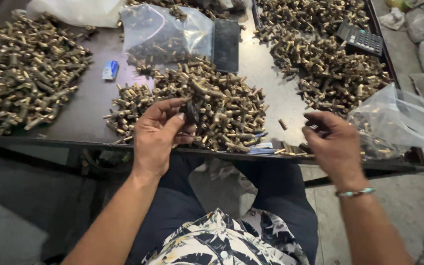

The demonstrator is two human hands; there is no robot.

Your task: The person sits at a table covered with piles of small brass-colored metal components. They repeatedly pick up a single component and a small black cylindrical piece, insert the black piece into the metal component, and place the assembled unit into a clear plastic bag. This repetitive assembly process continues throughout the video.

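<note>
- A dark desk (89, 105) is seen spanning the view, its near edge just above the seated person's knees.
- A large heap of brass fittings (20, 73) is spread at the far left of the desk; a second heap (330, 64) is spread at the far right.
- A middle pile of brass fittings (222, 108) is found at the near edge, between the two hands.
- A clear plastic bag (398, 120) is draped over the right end of the desk, just beside the right hand; another clear bag (168, 32), partly filled with fittings, is laid behind the middle pile.
- A flat black slab (226, 45) is laid beside that bag; a calculator (360, 39) is set on the right heap.
- The left hand (155, 137) is held over the middle pile's left flank, grip closed on a small dark part (190, 112) pinched between thumb and fingertips.
- The right hand (337, 145) is raised at the desk's near edge, fingers curled; something dark is glimpsed at the fingertips, but blur prevents telling what is grasped.
- A small blue-and-white object (110, 70) is noted on bare desk left of the middle pile.
</note>
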